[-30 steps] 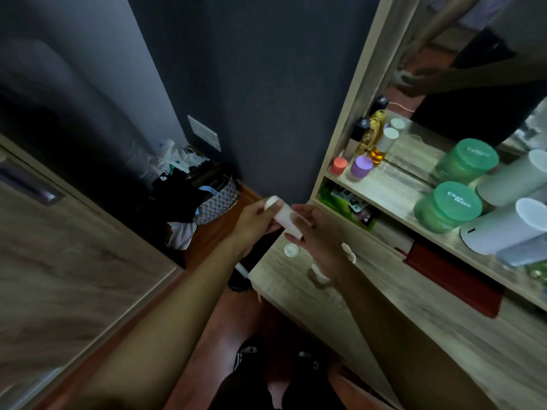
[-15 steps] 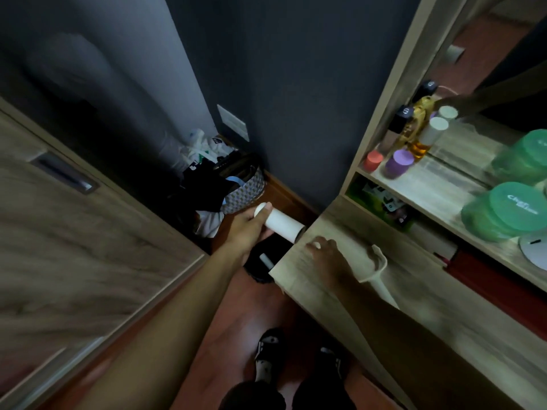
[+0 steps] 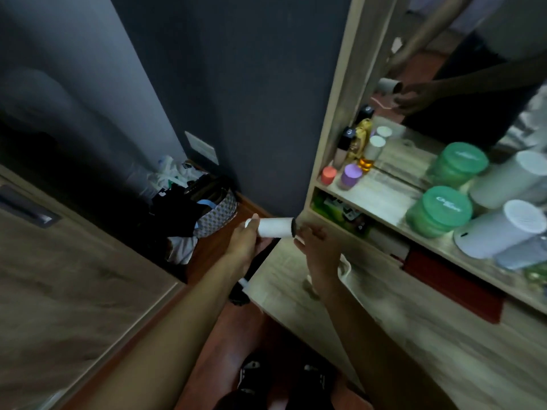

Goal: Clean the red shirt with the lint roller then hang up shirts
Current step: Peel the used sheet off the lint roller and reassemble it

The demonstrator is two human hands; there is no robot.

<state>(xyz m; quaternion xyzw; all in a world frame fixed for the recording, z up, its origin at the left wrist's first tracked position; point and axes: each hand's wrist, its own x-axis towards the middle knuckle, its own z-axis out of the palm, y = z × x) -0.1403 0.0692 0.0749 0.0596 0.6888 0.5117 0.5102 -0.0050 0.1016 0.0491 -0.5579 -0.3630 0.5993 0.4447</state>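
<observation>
Dark grey walls meet a wooden dressing table [image 3: 384, 315] whose left corner juts toward the floor. Just past that corner the left hand [image 3: 245, 247] grasps a white lint roller roll [image 3: 273, 227], held level in the air. The right hand [image 3: 318, 247] hovers beside the roll's dark end, fingers loosely spread and holding nothing. On the table's shelf [image 3: 381, 196] stand two green jars [image 3: 438, 211] and small bottles [image 3: 359, 143].

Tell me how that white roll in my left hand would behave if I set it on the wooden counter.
The white roll is a cylinder, so on its side it would probably roll. Its end looks hollow, so likely light. The left hand holds it easily alone.
</observation>
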